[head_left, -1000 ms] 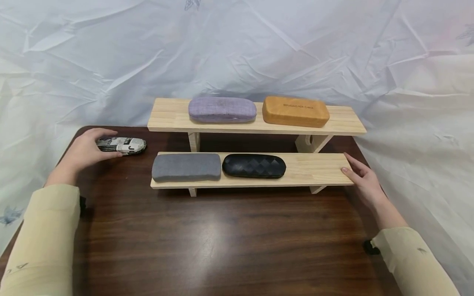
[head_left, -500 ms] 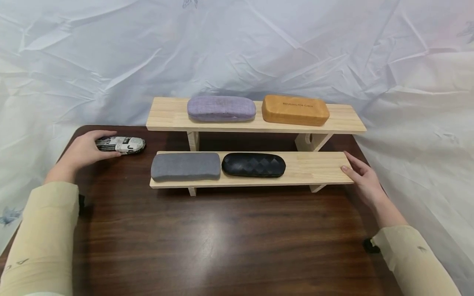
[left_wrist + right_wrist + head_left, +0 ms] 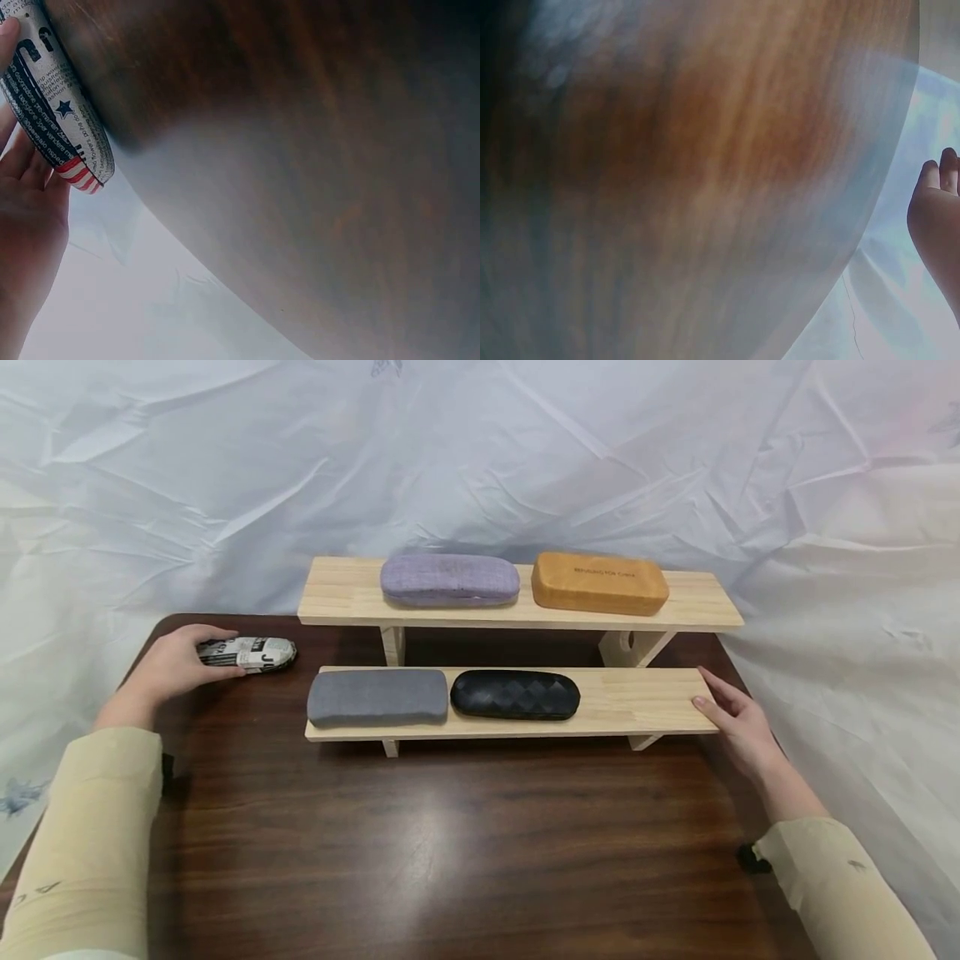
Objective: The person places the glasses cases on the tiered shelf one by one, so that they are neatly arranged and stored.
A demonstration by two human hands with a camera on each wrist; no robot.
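At the table's far left corner my left hand (image 3: 171,666) grips a glasses case (image 3: 258,654) with newspaper print, thumb on the near side and fingers over the far side. In the left wrist view that case (image 3: 58,112) shows dark lettering, a blue star and red stripes, with fingers behind it. My right hand (image 3: 738,722) pinches the right end of the lower wooden shelf (image 3: 645,697), thumb on top. On this shelf lie a grey glasses case (image 3: 377,697) and a black quilted-pattern one (image 3: 515,695). The right wrist view shows only part of my right hand (image 3: 937,217).
Behind stands a higher wooden shelf (image 3: 341,593) bearing a purple glasses case (image 3: 450,580) and a tan one (image 3: 600,583) with lettering. Both shelves are on the dark brown table (image 3: 465,852). White sheeting (image 3: 480,460) hangs behind and at the sides.
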